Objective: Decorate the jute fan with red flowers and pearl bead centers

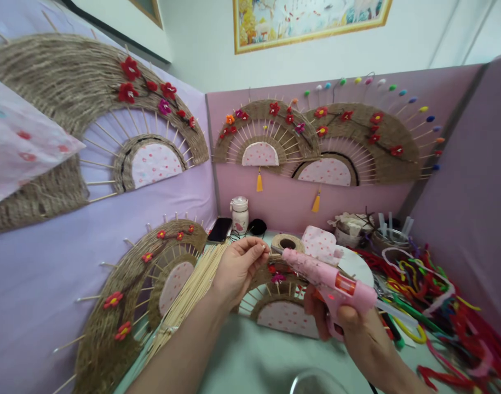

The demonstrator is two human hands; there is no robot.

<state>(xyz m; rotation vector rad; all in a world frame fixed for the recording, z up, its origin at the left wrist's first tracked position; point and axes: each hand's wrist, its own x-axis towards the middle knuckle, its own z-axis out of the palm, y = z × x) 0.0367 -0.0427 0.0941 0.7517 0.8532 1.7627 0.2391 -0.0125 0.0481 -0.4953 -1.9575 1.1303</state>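
My right hand (359,331) grips a pink hot glue gun (322,272), with a clear glue stick (398,312) poking out of its back end. The gun's metal nozzle points left, close to the fingertips of my left hand (240,268). Thumb and forefinger of that hand are pinched together; a tiny pale thing shows at their tips, too small to name. Below both hands a twine-wrapped fan (285,316) with red and purple flowers lies on the table, partly covered by my hands and the gun.
Bamboo sticks (188,290) lie left of my forearm, beside a leaning fan (147,273). Behind are a twine roll (288,242), a white bottle (239,214) and a phone (219,230). Pipe cleaners (451,317) heap at right. A glass rim (316,380) shows in front. Fans (357,137) hang behind.
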